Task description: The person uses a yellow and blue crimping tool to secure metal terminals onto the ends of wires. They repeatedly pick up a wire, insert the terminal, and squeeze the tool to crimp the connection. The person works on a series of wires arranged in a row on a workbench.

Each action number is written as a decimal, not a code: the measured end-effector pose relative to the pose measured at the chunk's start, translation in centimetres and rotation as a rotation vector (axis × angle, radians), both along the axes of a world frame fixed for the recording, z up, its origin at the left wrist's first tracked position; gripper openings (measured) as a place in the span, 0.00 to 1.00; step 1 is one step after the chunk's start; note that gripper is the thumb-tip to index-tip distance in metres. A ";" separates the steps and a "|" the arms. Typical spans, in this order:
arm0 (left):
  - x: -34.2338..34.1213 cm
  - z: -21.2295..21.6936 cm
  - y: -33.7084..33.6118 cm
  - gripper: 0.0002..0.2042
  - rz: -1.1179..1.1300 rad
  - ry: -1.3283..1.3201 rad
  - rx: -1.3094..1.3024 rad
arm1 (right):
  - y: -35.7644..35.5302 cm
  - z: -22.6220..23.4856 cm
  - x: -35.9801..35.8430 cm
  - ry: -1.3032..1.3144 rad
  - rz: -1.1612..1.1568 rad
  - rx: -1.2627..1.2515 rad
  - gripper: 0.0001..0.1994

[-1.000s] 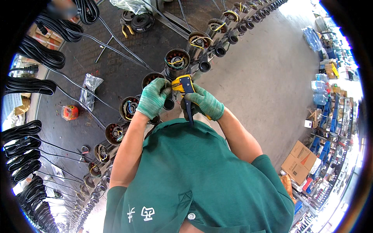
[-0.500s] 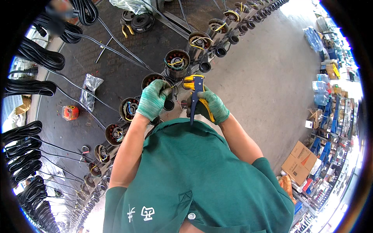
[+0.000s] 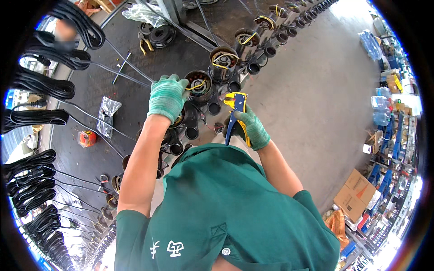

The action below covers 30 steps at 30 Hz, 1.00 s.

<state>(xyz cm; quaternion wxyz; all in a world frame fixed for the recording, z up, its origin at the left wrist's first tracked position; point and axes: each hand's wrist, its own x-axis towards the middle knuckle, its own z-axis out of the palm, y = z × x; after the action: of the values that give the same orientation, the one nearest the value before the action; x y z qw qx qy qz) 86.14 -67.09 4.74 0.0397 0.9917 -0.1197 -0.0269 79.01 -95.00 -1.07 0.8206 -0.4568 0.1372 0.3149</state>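
Left hand (image 3: 167,98): half-curled at round motor housing (image 3: 202,95) | left grip: cannot be told | right hand (image 3: 254,128): closed, blue-and-yellow wire stripper (image 3: 239,104) is held

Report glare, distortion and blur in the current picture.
Head view throughout: glare whitens the floor at its upper end; fisheye bends the right-hand clutter along the rim; a patch at upper left is blurred; the hand tool looks fairly sharp.
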 end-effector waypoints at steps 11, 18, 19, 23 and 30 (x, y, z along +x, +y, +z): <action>1.9 -2.9 -6.1 0.09 0.088 0.064 -0.716 | -2.7 -1.4 3.1 -0.016 0.063 0.007 0.31; 1.9 -4.0 -7.7 0.09 0.117 0.065 -0.683 | -4.0 -0.7 4.8 -0.061 0.133 0.091 0.32; 1.8 -4.2 -7.6 0.09 0.109 0.059 -0.688 | -4.0 -0.9 5.0 -0.075 0.134 0.102 0.32; 1.5 -4.3 -7.3 0.10 0.113 0.070 -0.772 | -3.9 -0.8 6.1 -0.077 0.170 0.140 0.35; 1.7 -4.2 -6.7 0.10 0.004 0.048 -0.772 | -3.8 0.0 8.7 0.045 0.248 0.213 0.33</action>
<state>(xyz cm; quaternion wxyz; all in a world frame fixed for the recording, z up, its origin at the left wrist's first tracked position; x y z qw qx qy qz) 87.85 -73.81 0.54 0.4130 0.9030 -0.1181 -0.0032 87.66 -98.81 -1.11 0.8158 -0.3736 0.0642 0.4367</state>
